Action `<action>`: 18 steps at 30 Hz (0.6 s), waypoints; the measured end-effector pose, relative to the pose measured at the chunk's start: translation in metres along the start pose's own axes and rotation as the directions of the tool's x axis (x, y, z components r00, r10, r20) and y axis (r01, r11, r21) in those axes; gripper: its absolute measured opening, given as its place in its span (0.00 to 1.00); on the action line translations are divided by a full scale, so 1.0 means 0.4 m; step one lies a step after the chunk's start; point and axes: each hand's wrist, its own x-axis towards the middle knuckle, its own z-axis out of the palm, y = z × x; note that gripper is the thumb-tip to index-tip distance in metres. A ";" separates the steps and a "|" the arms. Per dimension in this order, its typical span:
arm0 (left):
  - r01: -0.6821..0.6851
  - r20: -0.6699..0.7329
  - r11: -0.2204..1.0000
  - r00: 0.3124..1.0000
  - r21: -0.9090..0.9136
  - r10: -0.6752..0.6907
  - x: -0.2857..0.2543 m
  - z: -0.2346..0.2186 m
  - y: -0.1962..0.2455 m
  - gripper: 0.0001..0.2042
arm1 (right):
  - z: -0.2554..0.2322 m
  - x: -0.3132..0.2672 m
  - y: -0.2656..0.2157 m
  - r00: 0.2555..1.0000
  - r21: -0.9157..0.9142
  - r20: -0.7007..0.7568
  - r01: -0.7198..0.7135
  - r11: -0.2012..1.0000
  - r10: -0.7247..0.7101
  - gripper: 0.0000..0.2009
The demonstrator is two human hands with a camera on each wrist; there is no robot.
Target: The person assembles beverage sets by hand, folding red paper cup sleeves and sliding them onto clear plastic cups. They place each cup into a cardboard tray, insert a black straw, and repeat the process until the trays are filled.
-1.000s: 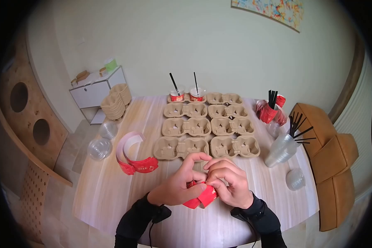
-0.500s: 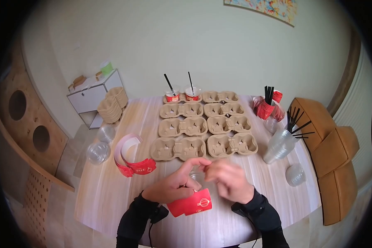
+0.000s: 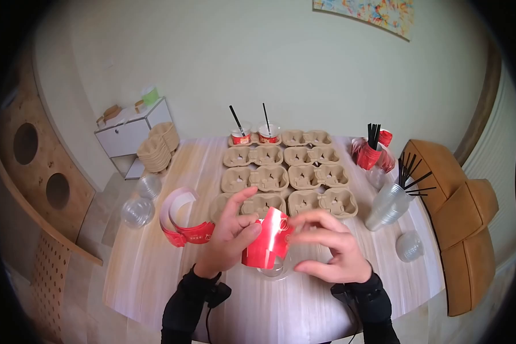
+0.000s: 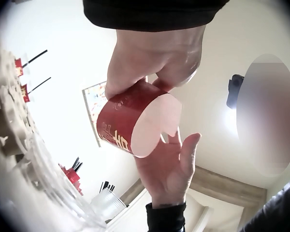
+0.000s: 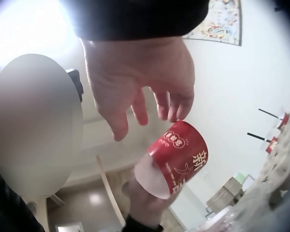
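Observation:
A red paper sleeve (image 3: 265,245), bent into a ring, is pinched between the thumb and fingers of my left hand (image 3: 228,241). In the left wrist view the sleeve (image 4: 128,113) shows its pale inside and gold lettering, with the left hand (image 4: 154,58) on its edge. Spread, slightly bent fingers of my right hand (image 3: 335,246) are beside the sleeve's right side; in the right wrist view the hand (image 5: 140,77) stands just off the sleeve (image 5: 181,154), fingertips very near its rim. Behind and below the sleeve, a clear cup (image 3: 278,272) is on the table.
Cardboard cup carriers (image 3: 322,202) stand in rows ahead, two cups with black straws (image 3: 241,137) in the farthest. More red sleeves (image 3: 192,234) and clear cups (image 3: 137,212) are at left. Stacked cups with straws (image 3: 387,207) and a clear lidlike piece (image 3: 409,246) are at right.
The sleeve, flat and overlapping in my left hand half a second ago, is now raised and rounded. My left hand has turned upward, and my right hand has moved slightly right with its fingers spread.

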 end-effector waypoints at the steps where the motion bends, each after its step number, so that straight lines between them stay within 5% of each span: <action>1: -0.034 -0.021 0.999 0.999 0.027 0.034 0.001 0.007 -0.008 0.33 | 0.019 0.007 0.026 0.997 -0.075 -0.047 0.058 0.995 -0.061 0.25; 5: -0.071 -0.056 0.993 0.996 0.090 0.076 0.003 0.018 -0.022 0.30 | 0.075 0.013 0.067 0.986 -0.247 -0.083 0.120 0.961 -0.144 0.26; 12: -0.100 -0.049 0.972 0.992 0.213 0.113 0.006 -0.013 -0.051 0.29 | 0.070 0.012 0.083 0.996 -0.098 -0.088 -0.009 0.995 0.000 0.23; 14: -0.098 0.080 0.938 0.988 -0.332 0.131 0.008 -0.006 -0.041 0.28 | 0.071 0.017 0.083 0.981 -0.163 -0.160 0.082 0.983 -0.108 0.21; 18: -0.145 0.011 0.978 0.989 -0.153 0.148 0.014 -0.021 -0.042 0.29 | 0.049 0.021 0.066 0.979 -0.269 -0.090 0.153 0.951 -0.183 0.19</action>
